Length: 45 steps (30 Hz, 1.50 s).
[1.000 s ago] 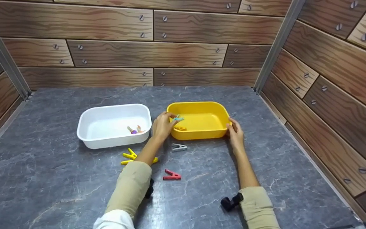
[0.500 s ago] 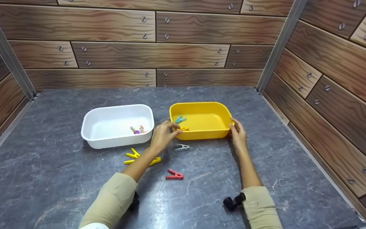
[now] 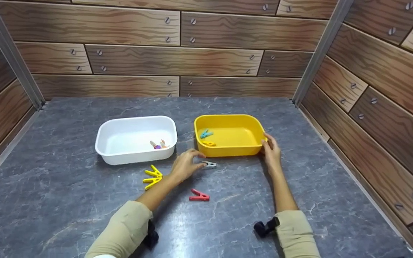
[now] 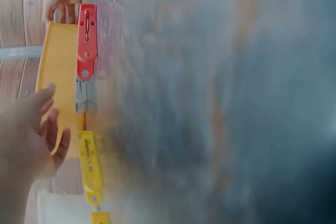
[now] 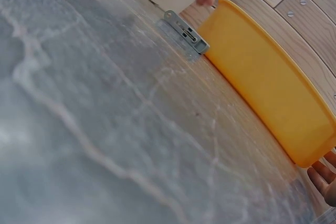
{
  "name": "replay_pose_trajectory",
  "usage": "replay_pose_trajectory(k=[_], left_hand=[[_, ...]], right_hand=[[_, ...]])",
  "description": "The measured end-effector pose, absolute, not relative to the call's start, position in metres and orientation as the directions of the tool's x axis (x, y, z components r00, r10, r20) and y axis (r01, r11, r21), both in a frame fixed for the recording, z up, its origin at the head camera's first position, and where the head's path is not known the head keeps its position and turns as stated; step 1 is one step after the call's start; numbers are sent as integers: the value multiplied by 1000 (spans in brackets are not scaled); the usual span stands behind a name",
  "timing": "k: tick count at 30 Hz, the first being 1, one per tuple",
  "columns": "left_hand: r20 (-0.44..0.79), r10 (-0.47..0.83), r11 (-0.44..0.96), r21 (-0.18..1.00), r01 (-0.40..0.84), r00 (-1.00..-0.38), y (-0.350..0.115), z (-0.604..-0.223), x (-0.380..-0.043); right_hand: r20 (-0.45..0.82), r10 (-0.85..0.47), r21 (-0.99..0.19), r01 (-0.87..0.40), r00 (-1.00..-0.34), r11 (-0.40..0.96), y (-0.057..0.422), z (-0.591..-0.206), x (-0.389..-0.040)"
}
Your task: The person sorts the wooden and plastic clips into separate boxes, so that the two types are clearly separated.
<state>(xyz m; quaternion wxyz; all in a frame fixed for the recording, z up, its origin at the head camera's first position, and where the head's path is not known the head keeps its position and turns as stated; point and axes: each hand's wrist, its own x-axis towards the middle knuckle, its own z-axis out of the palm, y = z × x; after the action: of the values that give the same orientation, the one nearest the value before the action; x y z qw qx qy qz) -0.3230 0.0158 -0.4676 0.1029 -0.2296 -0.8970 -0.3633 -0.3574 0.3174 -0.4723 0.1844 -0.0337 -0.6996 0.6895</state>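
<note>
My left hand (image 3: 186,165) is at a grey clothespin (image 3: 210,165) in front of the yellow tub (image 3: 233,152), thumb and forefinger spread apart. In the left wrist view its fingers stand clear of the pin. My right hand (image 3: 273,152) rests its fingertips against the tub's right end, at the rim. Inside the tub, on the left, lie a teal clothespin (image 3: 206,134) and a yellow clothespin (image 3: 209,143). A red clothespin (image 3: 199,196) lies nearer on the table. Two more yellow clothespins (image 3: 153,172) lie left of my left forearm, which partly covers one.
A white tub (image 3: 134,157) stands left of the yellow one, with a purple clothespin (image 3: 156,146) and an orange clothespin (image 3: 163,144) in its right corner. Wood-patterned walls (image 3: 131,59) enclose the back and sides of the grey marbled table (image 3: 235,222).
My left hand has released the teal clothespin in the yellow tub. From there it has moved out over the front rim, down to the grey clothespin. My right hand stays at the tub's end.
</note>
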Motion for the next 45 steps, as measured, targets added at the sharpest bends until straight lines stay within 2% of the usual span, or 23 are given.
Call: replay_pose_trajectory(k=[6,18,29,45], left_hand=[[297,363,672,574,469,-883,14,-479,-324],[324,398,690,511,512,-859,20,-486,-321],[335,377,687,524,503,-864,20,-488,-323],[345,366,650,569,503,-864,17,-483,-324]], right_hand=[[206,313,-978,-200,-927,53,319,-474,-357],[192,312,-981,-177,-930,75,320,-476,-356],[231,301,-972,-230,-925,40,319,-476,-357],[235,295,-971,-237,-926,28,317,-470,-355]])
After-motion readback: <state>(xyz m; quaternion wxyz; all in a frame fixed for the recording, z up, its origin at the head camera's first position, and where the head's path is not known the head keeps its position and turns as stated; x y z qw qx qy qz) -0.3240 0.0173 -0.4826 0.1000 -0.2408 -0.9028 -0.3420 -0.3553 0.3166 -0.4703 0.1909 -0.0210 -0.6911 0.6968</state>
